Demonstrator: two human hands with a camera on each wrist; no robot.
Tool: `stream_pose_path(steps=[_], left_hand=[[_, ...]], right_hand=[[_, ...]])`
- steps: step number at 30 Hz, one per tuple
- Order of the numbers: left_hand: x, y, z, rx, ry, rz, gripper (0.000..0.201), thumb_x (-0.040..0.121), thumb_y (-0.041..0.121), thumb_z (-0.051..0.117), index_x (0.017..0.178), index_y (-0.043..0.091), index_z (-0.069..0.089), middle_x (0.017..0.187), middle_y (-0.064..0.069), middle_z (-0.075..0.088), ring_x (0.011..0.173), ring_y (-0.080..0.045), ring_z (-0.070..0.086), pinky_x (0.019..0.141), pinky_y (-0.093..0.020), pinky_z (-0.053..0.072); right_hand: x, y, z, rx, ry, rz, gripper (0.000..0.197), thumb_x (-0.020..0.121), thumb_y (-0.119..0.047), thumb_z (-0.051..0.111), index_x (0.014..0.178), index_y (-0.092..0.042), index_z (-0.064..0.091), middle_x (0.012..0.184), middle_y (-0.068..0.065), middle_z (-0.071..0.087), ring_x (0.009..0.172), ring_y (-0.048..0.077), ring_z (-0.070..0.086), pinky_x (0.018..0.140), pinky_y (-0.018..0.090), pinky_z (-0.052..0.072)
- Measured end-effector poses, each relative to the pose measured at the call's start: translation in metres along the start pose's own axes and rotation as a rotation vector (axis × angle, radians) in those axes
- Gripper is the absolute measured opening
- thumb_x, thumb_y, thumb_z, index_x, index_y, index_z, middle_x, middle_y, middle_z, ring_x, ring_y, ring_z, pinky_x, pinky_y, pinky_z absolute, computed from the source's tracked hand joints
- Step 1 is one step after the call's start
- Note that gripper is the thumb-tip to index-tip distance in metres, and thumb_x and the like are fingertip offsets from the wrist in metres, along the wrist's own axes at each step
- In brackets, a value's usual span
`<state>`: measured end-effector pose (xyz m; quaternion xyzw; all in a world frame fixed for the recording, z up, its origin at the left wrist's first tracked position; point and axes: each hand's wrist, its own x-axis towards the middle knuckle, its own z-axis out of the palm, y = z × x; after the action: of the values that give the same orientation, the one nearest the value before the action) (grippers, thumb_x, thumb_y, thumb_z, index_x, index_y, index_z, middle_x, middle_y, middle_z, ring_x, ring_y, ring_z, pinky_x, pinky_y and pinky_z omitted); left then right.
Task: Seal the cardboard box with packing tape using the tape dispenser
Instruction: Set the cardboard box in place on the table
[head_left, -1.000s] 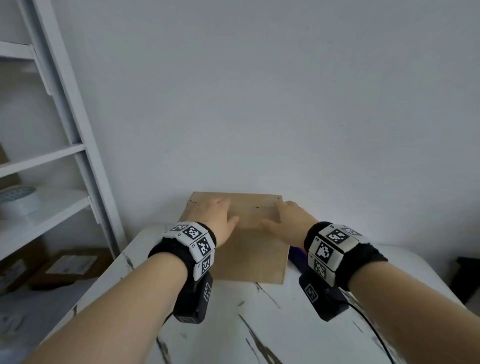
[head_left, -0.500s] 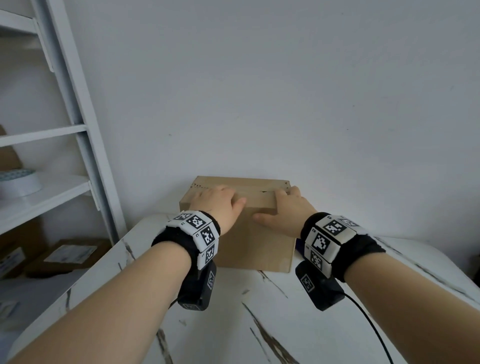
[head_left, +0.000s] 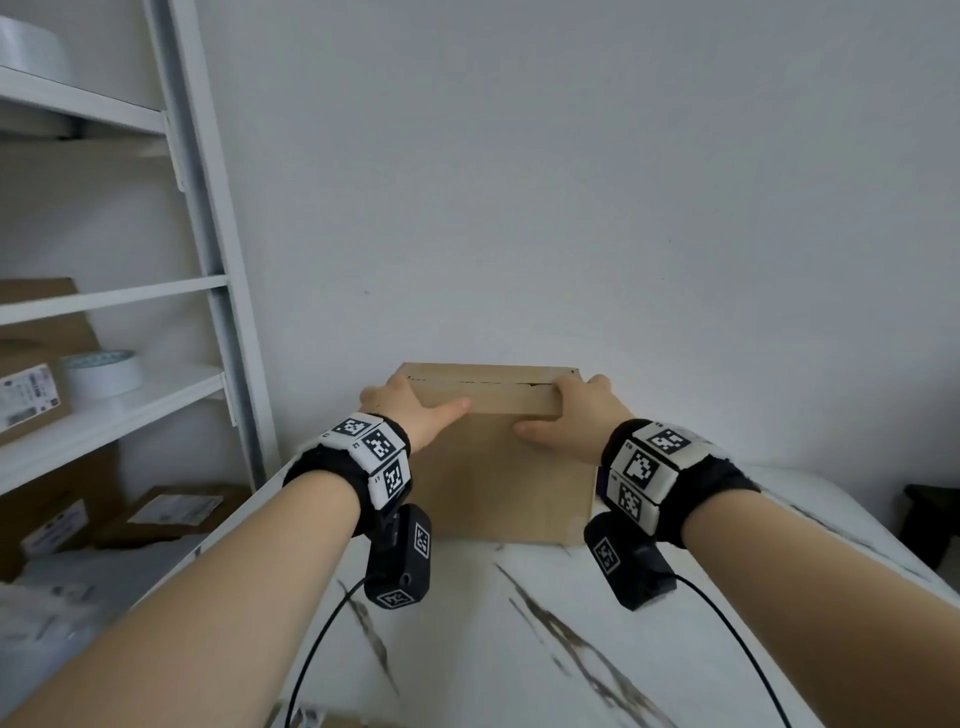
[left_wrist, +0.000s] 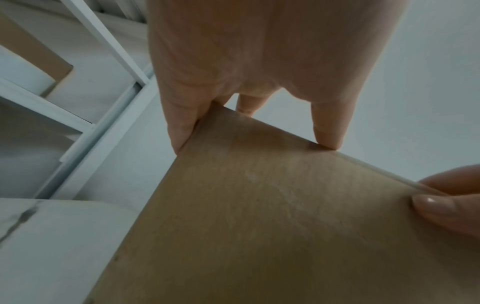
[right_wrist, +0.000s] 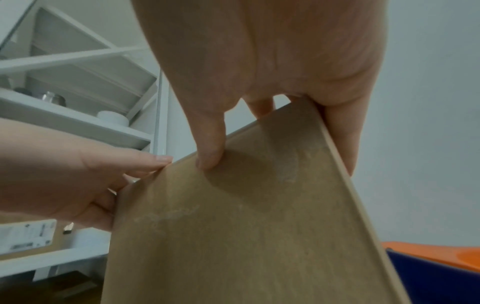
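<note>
Right now the cardboard box (head_left: 496, 467) stands on the white marbled table (head_left: 519, 649), close to the wall, its top flaps folded down with a thin dark seam showing between them. Both hands grip its upper corners. At the left corner, the left hand (head_left: 410, 410) has its fingers (left_wrist: 182, 123) curled over the top edge and side, with the thumb lying along the near face. On the opposite corner the right hand (head_left: 569, 421) wraps the same way, thumb pressed on the near face. Just beside the box on the right, something blue and orange (right_wrist: 428, 267) lies partly hidden. Farther left stands a white shelf unit (head_left: 208, 260) holding a roll of tape (head_left: 101, 369) and labelled cartons (head_left: 31, 400).
</note>
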<state>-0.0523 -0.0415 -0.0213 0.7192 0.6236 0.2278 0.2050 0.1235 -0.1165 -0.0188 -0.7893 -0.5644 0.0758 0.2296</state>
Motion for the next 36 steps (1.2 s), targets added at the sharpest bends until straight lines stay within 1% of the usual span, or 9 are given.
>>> stream_pose_path(steps=[7,11,15,21,26,29,31,34,36], left_hand=[[-0.063,-0.01,-0.008,0.002,-0.028,0.033,0.084,0.08,0.064,0.054,0.144,0.017,0.03,0.14,-0.014,0.035,0.123,-0.031,0.049,0.097,-0.036,0.041],[-0.09,-0.015,-0.007,-0.03,-0.027,0.071,0.081,0.082,0.062,0.054,0.147,0.022,0.026,0.139,-0.015,0.033,0.117,-0.029,0.052,0.083,-0.029,0.037],[-0.11,-0.022,-0.005,-0.056,-0.039,0.1,0.085,0.081,0.061,0.055,0.148,0.021,0.023,0.138,-0.015,0.032,0.113,-0.031,0.056,0.093,-0.032,0.044],[-0.132,-0.025,0.002,0.068,-0.036,0.157,0.076,0.085,0.061,0.048,0.141,0.012,0.033,0.136,-0.015,0.035,0.118,-0.035,0.051,0.101,-0.038,0.043],[-0.135,-0.021,0.009,0.418,0.07,0.356,0.07,0.088,0.063,0.039,0.141,0.016,0.035,0.158,-0.012,0.013,0.146,-0.03,0.013,0.12,-0.046,0.012],[-0.131,-0.006,0.018,0.462,0.045,0.46,0.07,0.09,0.063,0.032,0.147,0.023,0.026,0.161,-0.004,0.008,0.149,-0.025,0.007,0.121,-0.046,0.001],[-0.128,0.008,0.027,0.462,0.034,0.512,0.07,0.09,0.065,0.026,0.148,0.025,0.025,0.161,-0.001,0.012,0.149,-0.022,0.01,0.121,-0.047,0.001],[-0.119,0.028,0.038,0.465,0.037,0.541,0.074,0.087,0.072,0.02,0.148,0.031,0.023,0.16,0.004,0.017,0.148,-0.017,0.012,0.12,-0.05,0.002],[-0.113,0.034,0.045,0.517,0.035,0.555,0.078,0.081,0.078,0.02,0.148,0.036,0.021,0.16,0.006,0.018,0.148,-0.016,0.014,0.12,-0.051,0.006]], right_hand=[[-0.06,0.01,-0.011,0.07,0.014,-0.022,0.063,0.075,-0.05,0.068,0.124,-0.015,0.05,0.123,0.011,0.042,0.093,0.024,0.053,0.089,0.031,0.048],[-0.091,0.011,-0.013,0.063,0.016,-0.026,0.059,0.077,-0.049,0.067,0.121,-0.015,0.05,0.112,0.006,0.037,0.081,0.021,0.05,0.064,0.026,0.044],[-0.112,0.015,-0.014,0.049,0.04,-0.036,0.061,0.078,-0.047,0.068,0.125,-0.014,0.049,0.122,0.011,0.04,0.087,0.022,0.049,0.082,0.025,0.043],[-0.133,0.021,-0.006,0.079,0.084,0.005,0.062,0.08,-0.055,0.059,0.127,-0.016,0.049,0.129,0.011,0.034,0.099,0.027,0.056,0.095,0.033,0.047],[-0.138,0.025,-0.002,0.176,0.076,0.024,0.061,0.09,-0.05,0.048,0.141,-0.018,0.038,0.141,0.014,0.032,0.126,0.029,0.045,0.107,0.032,0.035],[-0.133,0.035,-0.003,0.233,0.1,0.011,0.057,0.095,-0.045,0.041,0.143,-0.013,0.035,0.142,0.012,0.04,0.13,0.027,0.042,0.108,0.033,0.032],[-0.127,0.047,-0.008,0.283,0.15,0.052,0.047,0.099,-0.038,0.033,0.132,-0.007,0.044,0.129,0.014,0.054,0.122,0.03,0.048,0.1,0.033,0.036],[-0.109,0.075,-0.02,0.211,0.173,0.131,0.032,0.101,-0.026,0.029,0.093,-0.005,0.052,0.097,0.014,0.057,0.1,0.032,0.055,0.074,0.028,0.033],[-0.095,0.091,-0.027,0.134,0.146,0.175,0.035,0.101,-0.023,0.029,0.081,-0.005,0.052,0.095,0.019,0.057,0.094,0.032,0.053,0.073,0.027,0.03]])
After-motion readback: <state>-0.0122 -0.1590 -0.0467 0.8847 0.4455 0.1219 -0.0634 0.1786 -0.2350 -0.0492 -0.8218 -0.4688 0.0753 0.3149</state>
